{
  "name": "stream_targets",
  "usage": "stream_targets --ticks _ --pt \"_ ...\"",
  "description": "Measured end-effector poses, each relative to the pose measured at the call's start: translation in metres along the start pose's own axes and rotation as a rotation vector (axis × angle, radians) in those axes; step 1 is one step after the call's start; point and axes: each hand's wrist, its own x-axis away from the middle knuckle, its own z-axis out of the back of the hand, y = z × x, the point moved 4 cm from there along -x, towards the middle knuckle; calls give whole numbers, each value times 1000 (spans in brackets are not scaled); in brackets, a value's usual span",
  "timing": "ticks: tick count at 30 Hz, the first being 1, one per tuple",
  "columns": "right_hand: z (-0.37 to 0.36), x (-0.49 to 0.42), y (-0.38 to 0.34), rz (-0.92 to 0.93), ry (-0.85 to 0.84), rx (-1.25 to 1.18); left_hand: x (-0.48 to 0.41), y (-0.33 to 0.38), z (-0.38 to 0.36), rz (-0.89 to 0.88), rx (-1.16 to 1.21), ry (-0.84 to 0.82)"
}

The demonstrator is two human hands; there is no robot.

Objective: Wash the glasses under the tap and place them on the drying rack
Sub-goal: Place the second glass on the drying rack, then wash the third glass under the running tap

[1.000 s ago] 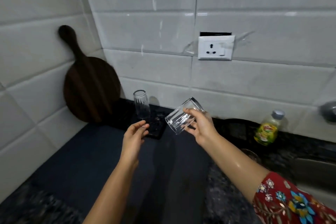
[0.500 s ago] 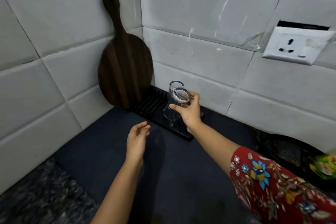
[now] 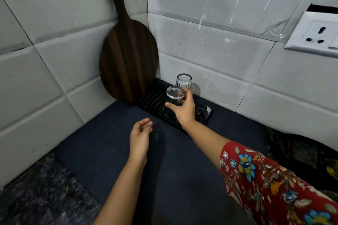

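My right hand (image 3: 184,109) grips a clear ribbed glass (image 3: 172,99) turned upside down, its mouth down at the black ribbed drying rack (image 3: 151,97) in the wall corner. A second clear glass (image 3: 183,81) stands inverted on the rack just behind it, near the back wall. My left hand (image 3: 140,137) hovers over the dark mat in front of the rack, fingers loosely curled and holding nothing.
A dark wooden paddle board (image 3: 128,56) leans in the corner, left of the rack. A dark blue mat (image 3: 109,151) covers the counter. A white wall socket (image 3: 314,36) is at upper right. Dark speckled counter and a round black object (image 3: 301,151) lie to the right.
My right hand carried the glass from mid-air to the rack, turned it mouth down and lowered it beside the other glass. The view swung left towards the corner. My left hand barely moved.
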Motion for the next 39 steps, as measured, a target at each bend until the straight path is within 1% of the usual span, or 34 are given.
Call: stream_targets --ticks 10,13,15,17,20,24,30,33,35,37,39 --pt "-4 4 3 -71 -36 61 1 4 2 -15 3 -6" --pt "2 12 -2 -145 -49 68 6 12 1 -49 2 -2" --pt "15 23 -10 -227 -30 -26 12 19 -1 -86 10 4" --pt "34 36 -27 -301 -5 -180 23 28 -5 -126 23 11" --pt "72 63 -58 -404 -12 -400 51 47 -19 -182 40 -26" --pt "136 97 -88 -419 -8 -580 103 70 -52 -250 57 -124" --pt "251 158 -101 -397 53 -688 192 76 -122 -252 82 -333" --pt "309 188 -97 -375 83 -670 238 64 -154 -251 60 -417" --pt "349 211 -90 -355 87 -615 273 49 -173 -248 39 -451" --pt "385 231 -80 -322 93 -507 302 33 -188 -259 16 -466" --pt "417 253 -69 -292 78 -324 331 11 -198 -248 -31 -458"
